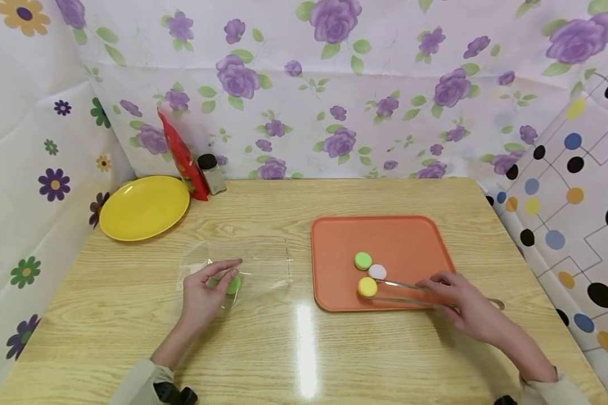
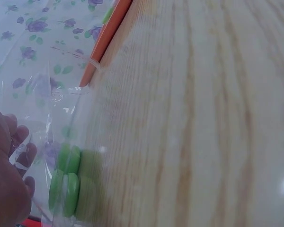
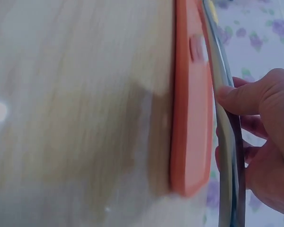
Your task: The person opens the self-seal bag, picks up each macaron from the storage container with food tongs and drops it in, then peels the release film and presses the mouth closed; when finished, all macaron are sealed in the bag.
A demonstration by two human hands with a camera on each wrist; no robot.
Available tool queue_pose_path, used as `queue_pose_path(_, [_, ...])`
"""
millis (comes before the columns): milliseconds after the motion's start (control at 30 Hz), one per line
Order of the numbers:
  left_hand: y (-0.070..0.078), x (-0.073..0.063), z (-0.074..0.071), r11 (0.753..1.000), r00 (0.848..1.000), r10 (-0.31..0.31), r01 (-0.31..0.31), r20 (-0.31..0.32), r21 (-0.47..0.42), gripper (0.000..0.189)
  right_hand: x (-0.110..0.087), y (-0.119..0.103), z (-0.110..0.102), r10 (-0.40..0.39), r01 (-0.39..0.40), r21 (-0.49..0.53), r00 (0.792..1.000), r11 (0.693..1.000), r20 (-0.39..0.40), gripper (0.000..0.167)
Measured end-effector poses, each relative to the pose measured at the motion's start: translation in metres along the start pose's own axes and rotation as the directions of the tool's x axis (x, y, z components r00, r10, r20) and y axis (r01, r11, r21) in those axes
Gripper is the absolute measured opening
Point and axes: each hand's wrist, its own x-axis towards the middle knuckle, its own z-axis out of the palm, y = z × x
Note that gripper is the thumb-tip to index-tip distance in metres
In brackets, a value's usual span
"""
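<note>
My left hand [image 1: 205,289] pinches a clear plastic bag [image 1: 263,264] that lies on the table. Green macarons [image 2: 66,179] show inside the bag in the left wrist view, one against the other. In the head view only one green patch shows beside the thumb. My right hand [image 1: 461,304] holds metal tongs [image 1: 405,301] over the orange tray [image 1: 334,236]. Between the tong tips is a yellow macaron [image 1: 367,287]; whether it is lifted off the tray I cannot tell. A pale lilac macaron [image 1: 377,272] and a green macaron [image 1: 363,260] sit just behind it.
At the back left lies a yellow plate [image 1: 144,208]. Right of it a red packet [image 1: 182,157] leans beside a black-lidded jar [image 1: 213,175]. Patterned cloth walls [image 1: 294,112] enclose the wooden table [image 1: 263,349] at the back and sides.
</note>
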Motion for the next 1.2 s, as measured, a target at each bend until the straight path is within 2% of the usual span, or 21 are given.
queue_pose_path(100, [0.002,0.000,-0.001,1.000,1.000,0.001,-0.001,0.002,0.001,0.025,0.019,-0.005,0.008,-0.028,0.028,0.027,1.000,0.999,-0.001,0.056])
queue_pose_path(367, [0.001,-0.003,0.000,0.999,0.999,-0.044,0.044,0.033,-0.014,0.024,0.070,-0.022,0.038,-0.105,0.105,0.053,0.994,0.993,-0.004,0.051])
queue_pose_path(500, [-0.005,-0.004,0.001,0.999,0.999,-0.041,0.042,0.030,-0.020,0.023,0.096,-0.032,0.050,-0.088,0.087,0.051,0.996,0.995,0.008,0.049])
queue_pose_path(600, [-0.005,-0.003,0.001,0.999,0.999,-0.037,0.037,0.034,-0.026,0.022,0.115,-0.038,0.057,-0.077,0.075,0.055,0.996,0.996,0.036,0.047])
queue_pose_path(667, [0.002,-0.002,0.000,0.999,0.999,-0.038,0.039,0.037,-0.025,0.022,0.126,-0.042,0.061,-0.083,0.080,0.053,0.995,0.995,0.056,0.045])
queue_pose_path(833, [0.004,-0.002,0.000,0.999,0.998,-0.043,0.044,0.039,-0.022,0.023,0.148,-0.051,0.071,-0.140,0.134,0.064,0.984,0.989,0.110,0.045])
queue_pose_path(1067, [0.002,-0.002,-0.001,0.999,0.998,-0.018,0.020,0.054,-0.030,0.025,0.174,-0.067,0.086,-0.227,0.214,0.100,0.963,0.972,0.144,0.036])
queue_pose_path(1200, [0.001,-0.002,-0.002,1.000,0.998,0.003,-0.002,0.063,-0.014,0.026,0.184,-0.078,0.091,-0.262,0.249,0.087,0.948,0.964,0.182,0.043])
